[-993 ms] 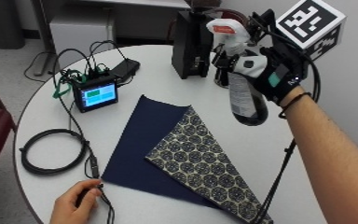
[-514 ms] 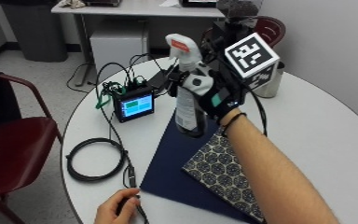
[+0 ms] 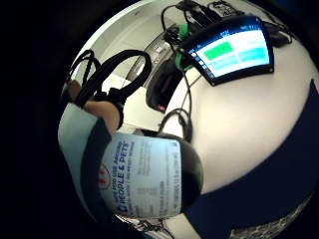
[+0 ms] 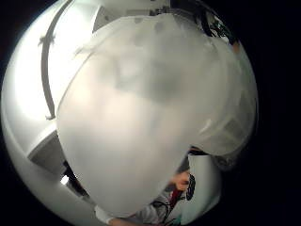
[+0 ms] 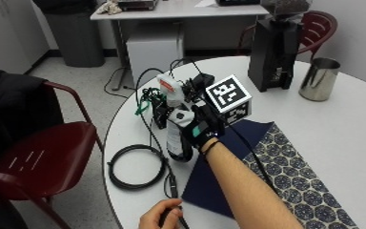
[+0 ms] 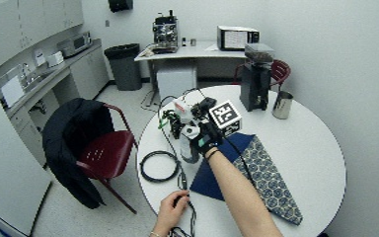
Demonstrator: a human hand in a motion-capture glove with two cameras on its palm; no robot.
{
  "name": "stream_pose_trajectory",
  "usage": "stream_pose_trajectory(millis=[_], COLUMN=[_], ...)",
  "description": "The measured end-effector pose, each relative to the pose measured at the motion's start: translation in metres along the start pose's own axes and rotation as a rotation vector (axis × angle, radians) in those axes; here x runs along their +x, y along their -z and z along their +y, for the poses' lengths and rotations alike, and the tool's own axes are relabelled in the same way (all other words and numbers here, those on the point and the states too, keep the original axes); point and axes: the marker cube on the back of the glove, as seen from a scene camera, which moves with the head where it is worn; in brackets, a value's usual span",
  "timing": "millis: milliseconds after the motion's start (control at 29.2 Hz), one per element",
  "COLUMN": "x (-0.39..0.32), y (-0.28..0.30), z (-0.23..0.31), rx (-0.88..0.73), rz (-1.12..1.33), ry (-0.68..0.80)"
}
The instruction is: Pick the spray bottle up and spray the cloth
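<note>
In the outside view my gloved right hand (image 5: 196, 126) grips the spray bottle (image 5: 177, 143) around its neck, upright, its white and red head (image 5: 168, 89) on top. The bottle is low over the table beside the left edge of the dark blue cloth (image 5: 227, 162); I cannot tell whether it touches the table. The cloth's patterned side (image 5: 297, 179) is folded over to the right. The wide outside view shows the same hand (image 6: 207, 136), bottle (image 6: 189, 148) and cloth (image 6: 255, 170). The bottle's label (image 3: 144, 181) and pale body (image 4: 150, 117) fill the palm views.
A small screen device (image 5: 159, 112) with cables stands just behind the bottle. A coiled black cable (image 5: 135, 167) lies to its left, and a bare left hand (image 5: 164, 217) rests at the table's near edge. A coffee grinder (image 5: 272, 47) and steel cup (image 5: 319, 78) stand far right.
The outside camera has shifted. My hand has carried the bottle from beside the grinder across the cloth to its left edge near the screen device, and lower.
</note>
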Motion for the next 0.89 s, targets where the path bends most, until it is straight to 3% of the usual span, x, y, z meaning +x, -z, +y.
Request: stream_pose_trajectory(millis=[240,514,891], x=[0.012,0.018,0.037], y=[0.012,0.000,-0.008], z=[0.003,0.005,0.029], rx=[0.004,-0.065,-0.104], rz=[-0.071,0.025,0.051], ry=[0.015,0.035,-0.045])
